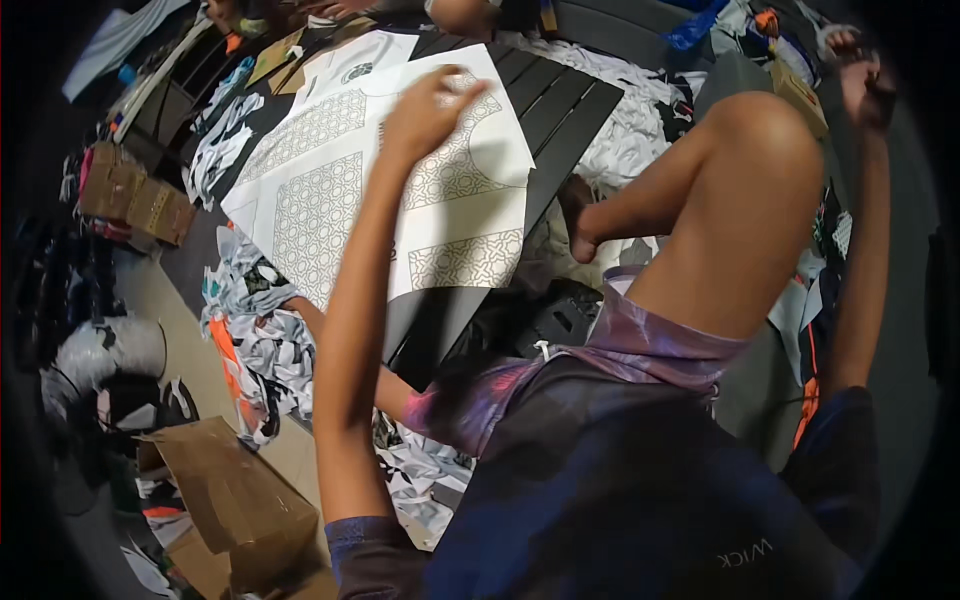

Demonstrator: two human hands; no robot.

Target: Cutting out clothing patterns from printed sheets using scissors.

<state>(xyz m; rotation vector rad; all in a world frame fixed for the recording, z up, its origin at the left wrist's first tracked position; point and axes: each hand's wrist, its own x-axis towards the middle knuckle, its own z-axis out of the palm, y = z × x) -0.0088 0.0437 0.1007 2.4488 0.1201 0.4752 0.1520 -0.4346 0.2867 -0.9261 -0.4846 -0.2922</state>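
Note:
White sheets printed with a grey geometric lattice (318, 205) lie overlapped on a dark slatted table (560, 110); whether they are cloth or paper I cannot tell. My left hand (425, 118) hovers over their upper part, its fingers bent but apart, with nothing visible in it. A shadow falls on the print beneath. Out at the far right, my right hand (866, 85) is raised beside my bent knee, away from the sheets. It is dim and blurred there, so its fingers and anything in them are unclear.
White cloth scraps (630, 125) are heaped behind the table, and mixed scraps (265, 340) lie along its left. An open cardboard box (235, 500) stands at lower left, near a plastic-wrapped roll (115, 348). Another person's hand (335, 8) shows at the top edge.

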